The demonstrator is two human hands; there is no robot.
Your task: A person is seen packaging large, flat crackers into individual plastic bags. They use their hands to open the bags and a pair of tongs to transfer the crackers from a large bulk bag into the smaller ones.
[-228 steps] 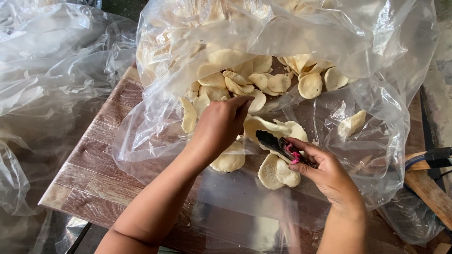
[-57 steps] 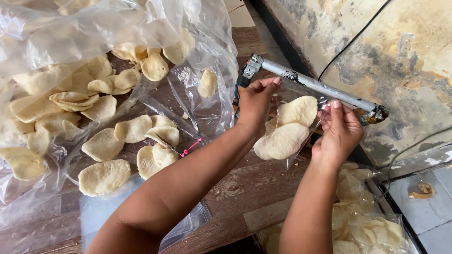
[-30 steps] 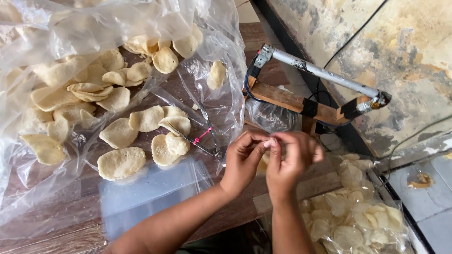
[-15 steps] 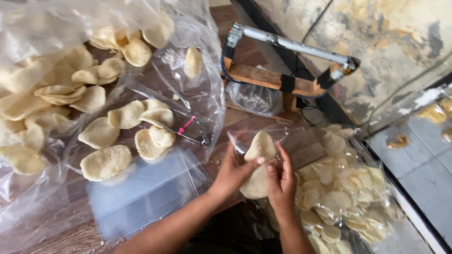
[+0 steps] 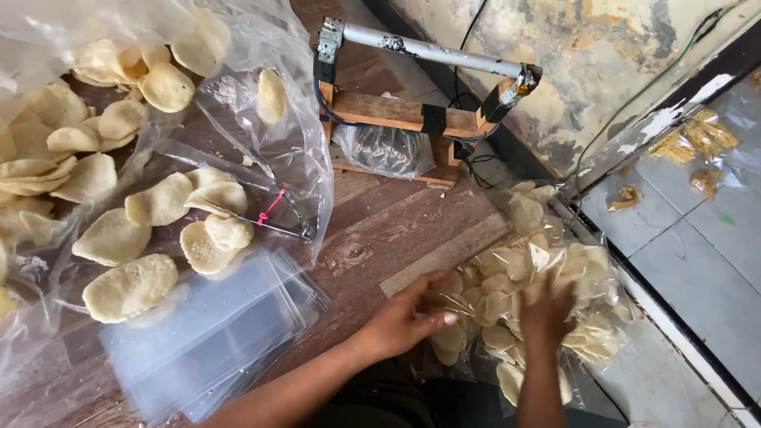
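Packed crackers in small clear bags [image 5: 547, 293] now lie heaped off the desk [image 5: 396, 238] edge; the bag held a moment ago is released there. Left hand [image 5: 408, 317] open, right hand [image 5: 547, 313] blurred, spread above the heap

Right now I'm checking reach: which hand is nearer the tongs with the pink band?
Left. The left hand lies right of and below the tongs, at the table edge; the right hand is farther right, over the packed crackers.
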